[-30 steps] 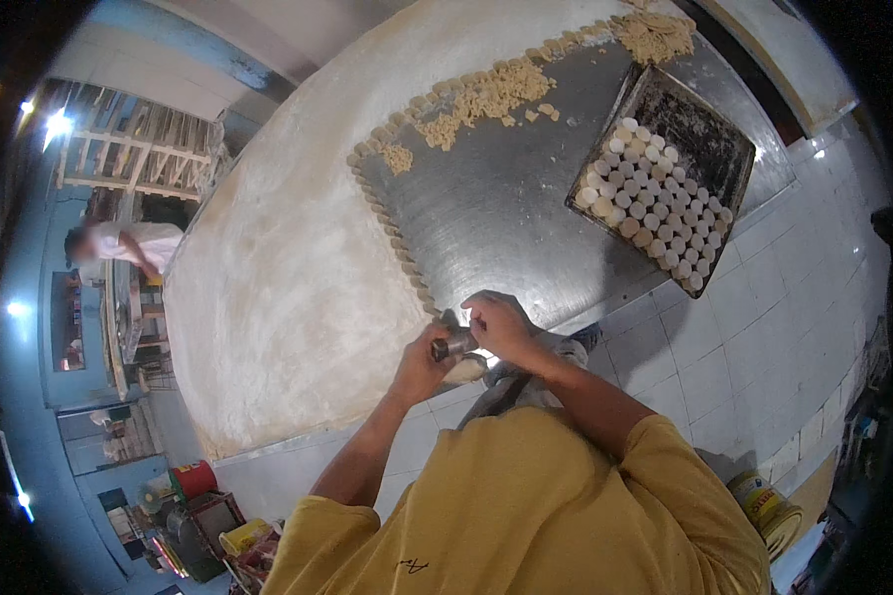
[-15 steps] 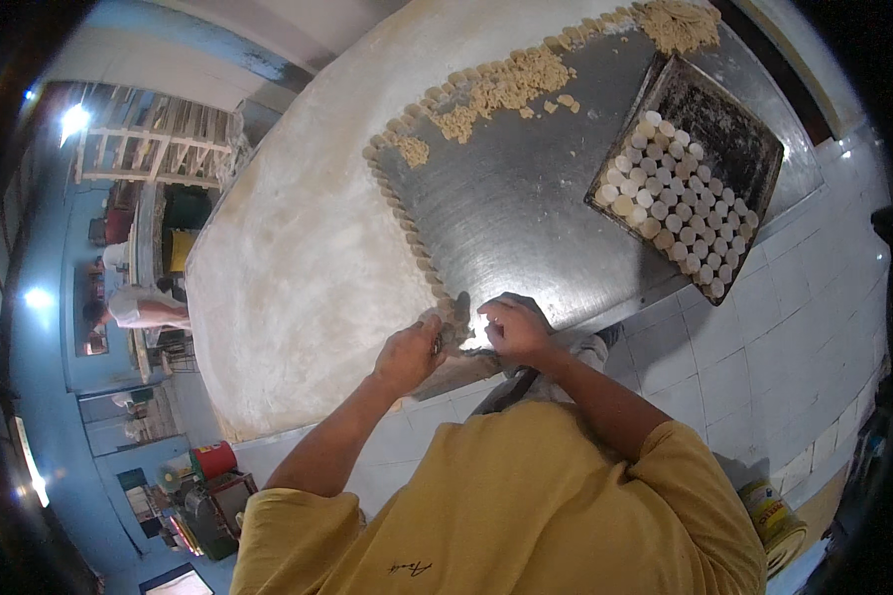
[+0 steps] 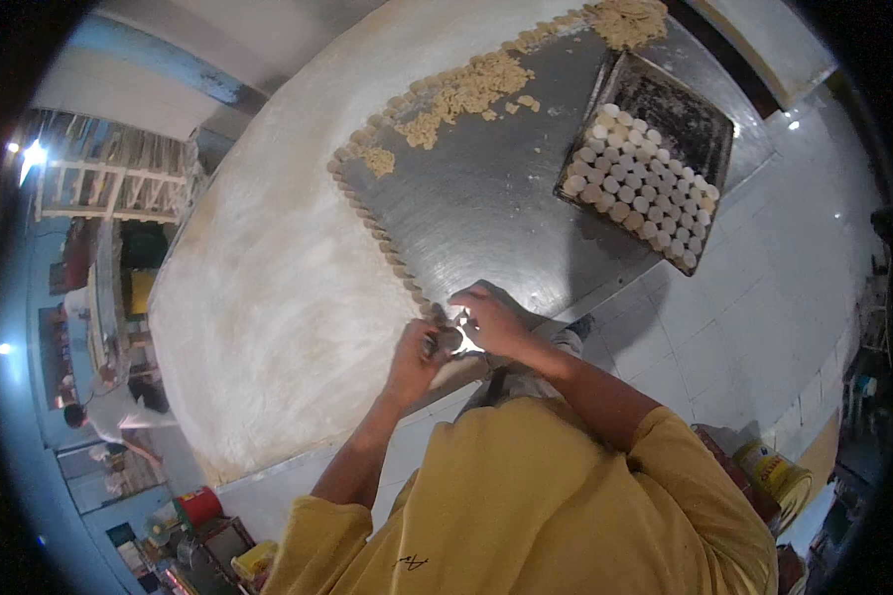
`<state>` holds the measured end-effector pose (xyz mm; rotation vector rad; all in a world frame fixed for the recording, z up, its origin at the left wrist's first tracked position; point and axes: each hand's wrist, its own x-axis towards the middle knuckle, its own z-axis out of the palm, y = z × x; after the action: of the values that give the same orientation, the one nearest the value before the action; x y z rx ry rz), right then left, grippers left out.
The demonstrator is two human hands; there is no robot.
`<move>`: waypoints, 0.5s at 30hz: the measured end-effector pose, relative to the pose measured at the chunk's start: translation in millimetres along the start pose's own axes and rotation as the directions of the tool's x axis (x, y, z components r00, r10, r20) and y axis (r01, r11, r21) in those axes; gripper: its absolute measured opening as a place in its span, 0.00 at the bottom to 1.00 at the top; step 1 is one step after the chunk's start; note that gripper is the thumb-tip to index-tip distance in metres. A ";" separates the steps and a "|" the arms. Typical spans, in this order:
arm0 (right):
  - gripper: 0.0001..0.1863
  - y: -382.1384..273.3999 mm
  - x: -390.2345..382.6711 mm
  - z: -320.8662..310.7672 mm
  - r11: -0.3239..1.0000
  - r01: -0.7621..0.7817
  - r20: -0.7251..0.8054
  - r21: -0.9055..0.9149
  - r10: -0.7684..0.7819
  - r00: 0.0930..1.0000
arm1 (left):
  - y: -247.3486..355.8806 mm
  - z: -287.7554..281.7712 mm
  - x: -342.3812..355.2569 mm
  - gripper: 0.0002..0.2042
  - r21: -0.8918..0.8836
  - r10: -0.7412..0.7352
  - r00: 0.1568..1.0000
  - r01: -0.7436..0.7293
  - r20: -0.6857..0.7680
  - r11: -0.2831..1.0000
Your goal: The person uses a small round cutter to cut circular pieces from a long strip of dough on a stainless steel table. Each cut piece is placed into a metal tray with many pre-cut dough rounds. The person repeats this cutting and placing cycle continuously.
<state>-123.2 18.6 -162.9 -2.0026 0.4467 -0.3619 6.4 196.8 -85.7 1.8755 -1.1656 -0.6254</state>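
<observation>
A wide, floury sheet of dough (image 3: 258, 288) covers the left of the metal table (image 3: 506, 198), its right edge cut in scallops. At the sheet's near corner my left hand (image 3: 412, 359) is closed, with a small dark, shiny piece by its fingers; its kind is unclear. A dull round piece of dough (image 3: 449, 340) shows between my hands. Just right of it my right hand (image 3: 488, 325) is held with fingers curled and pinched; what they hold, if anything, is too small to name. Strips and crumbs of dough scraps (image 3: 466, 94) lie along the scalloped edge.
A dark baking tray (image 3: 680, 97) with rows of pale dough rounds (image 3: 645, 183) lies at the table's right edge. More scraps (image 3: 630, 22) are heaped at the far end. A yellow tin (image 3: 772, 478) is low at right. Another person (image 3: 114, 412) is at far left.
My right hand has lifted slightly, its fingers drawn closer together, and a round dough piece now shows between my hands. The view has shifted. The person at far left has changed posture.
</observation>
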 end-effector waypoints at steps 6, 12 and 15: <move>0.25 -25.1 -21.1 -61.9 0.325 -0.509 0.492 0.797 0.138 0.859 | 41.1 -11.5 24.2 0.14 -0.757 -0.537 0.815 0.489 0.219 0.434; 0.25 -11.5 -21.8 -106.8 0.266 -0.283 0.282 0.921 0.045 0.958 | 161.4 35.2 87.7 0.23 0.093 0.201 0.969 -0.189 -0.144 0.978; 0.22 21.5 -15.4 -134.7 -0.474 -0.215 0.216 0.854 -0.052 0.975 | 203.9 67.8 132.9 0.22 0.123 0.289 0.957 -0.287 -0.002 0.950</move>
<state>-198.9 -88.8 -123.0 0.0276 -0.0145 -0.2585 -84.0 4.5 50.9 1.7590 -1.4590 -0.3791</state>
